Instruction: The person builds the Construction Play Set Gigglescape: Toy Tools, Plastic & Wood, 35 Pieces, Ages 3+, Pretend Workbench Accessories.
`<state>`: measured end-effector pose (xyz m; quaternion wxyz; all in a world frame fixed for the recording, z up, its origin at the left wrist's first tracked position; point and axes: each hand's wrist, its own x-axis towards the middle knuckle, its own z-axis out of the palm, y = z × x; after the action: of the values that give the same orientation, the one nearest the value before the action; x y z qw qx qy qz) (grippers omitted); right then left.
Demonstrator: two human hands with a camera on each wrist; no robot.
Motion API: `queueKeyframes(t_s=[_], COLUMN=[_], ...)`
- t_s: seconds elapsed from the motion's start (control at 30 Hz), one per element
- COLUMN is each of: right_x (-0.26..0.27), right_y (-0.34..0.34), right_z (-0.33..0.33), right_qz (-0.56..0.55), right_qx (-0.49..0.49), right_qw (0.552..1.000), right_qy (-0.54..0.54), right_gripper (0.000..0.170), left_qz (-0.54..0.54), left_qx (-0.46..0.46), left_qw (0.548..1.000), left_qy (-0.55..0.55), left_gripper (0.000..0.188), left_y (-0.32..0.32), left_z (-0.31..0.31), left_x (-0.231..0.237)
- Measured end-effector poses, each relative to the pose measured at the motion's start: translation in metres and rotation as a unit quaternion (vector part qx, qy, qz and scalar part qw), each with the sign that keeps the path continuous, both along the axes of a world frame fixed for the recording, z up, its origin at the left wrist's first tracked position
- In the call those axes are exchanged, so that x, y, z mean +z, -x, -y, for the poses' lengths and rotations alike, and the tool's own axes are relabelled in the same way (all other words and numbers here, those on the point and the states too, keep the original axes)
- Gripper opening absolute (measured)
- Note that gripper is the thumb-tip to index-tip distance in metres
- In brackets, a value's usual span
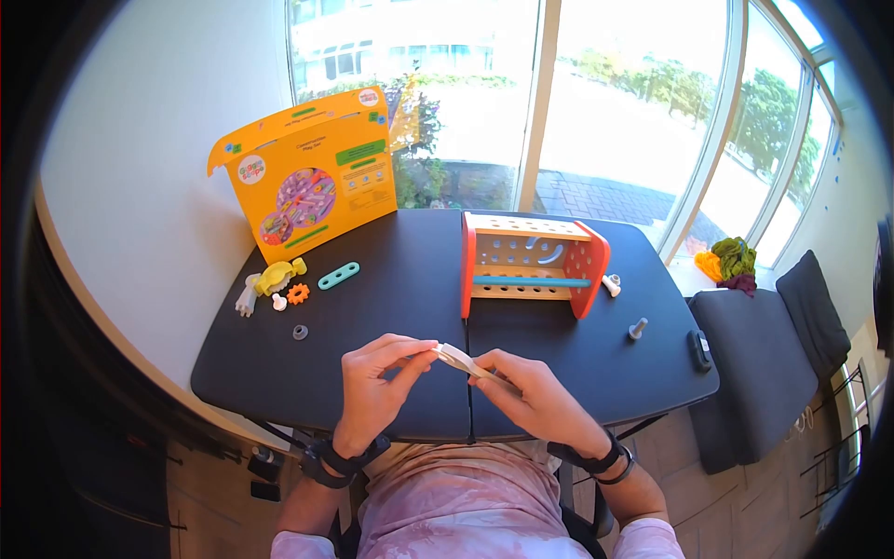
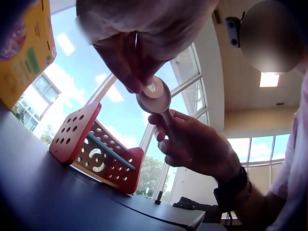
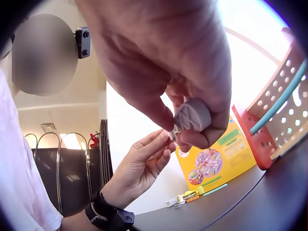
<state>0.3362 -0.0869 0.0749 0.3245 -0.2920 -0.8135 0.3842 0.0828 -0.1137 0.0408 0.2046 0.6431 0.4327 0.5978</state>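
Both hands hold a pale grey toy tool above the table's front part. Its ring-shaped end is pinched between the thumb and fingers of the left hand, with a small white round piece at that end. Curled round the handle is the right hand. In the right wrist view the tool's grey end shows between the right hand's fingers; the left hand touches the far end.
A red and wooden toy bench stands behind the hands. At the left are an orange box, a teal strip, an orange gear and a grey nut. A grey bolt and black device lie right.
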Motion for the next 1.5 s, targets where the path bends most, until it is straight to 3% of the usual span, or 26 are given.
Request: queueKeyframes(t_s=[0.13,0.3,0.53,0.73,1.03,1.3,1.5], right_x=[-0.008,-0.008,-0.020,-0.027,-0.031,-0.020,-0.011], right_y=[0.002,-0.003,-0.012,-0.011,-0.015,-0.019,0.005], right_z=[0.001,0.000,-0.011,-0.013,-0.021,-0.071,-0.119], right_qz=[0.008,0.026,-0.116,-0.198,-0.306,-0.329,-0.271], right_qx=[-0.018,-0.012,0.159,0.150,0.106,0.022,-0.039], right_qw=[1.000,0.984,0.911,0.856,0.831,0.860,0.897], right_qy=[-0.020,0.174,0.362,0.454,0.453,0.390,0.346], right_gripper=[0.028,0.037,0.050,0.047,0.040,0.034,0.034], left_qz=[-0.057,-0.130,-0.046,-0.049,-0.051,-0.040,-0.022], left_qx=[0.018,0.020,-0.026,-0.037,0.038,0.110,0.159], left_qw=[0.998,0.988,0.999,0.998,0.998,0.993,0.987], left_qy=[-0.022,-0.083,-0.002,0.014,0.001,0.013,0.008], left_gripper=[0.021,0.025,0.032,0.047,0.050,0.044,0.036], left_y=[0.001,0.003,-0.002,-0.007,-0.006,0.051,0.098], left_z=[-0.001,-0.011,-0.020,-0.032,-0.040,-0.036,-0.029], left_x=[0.001,0.000,0.001,0.008,0.023,0.041,0.047])
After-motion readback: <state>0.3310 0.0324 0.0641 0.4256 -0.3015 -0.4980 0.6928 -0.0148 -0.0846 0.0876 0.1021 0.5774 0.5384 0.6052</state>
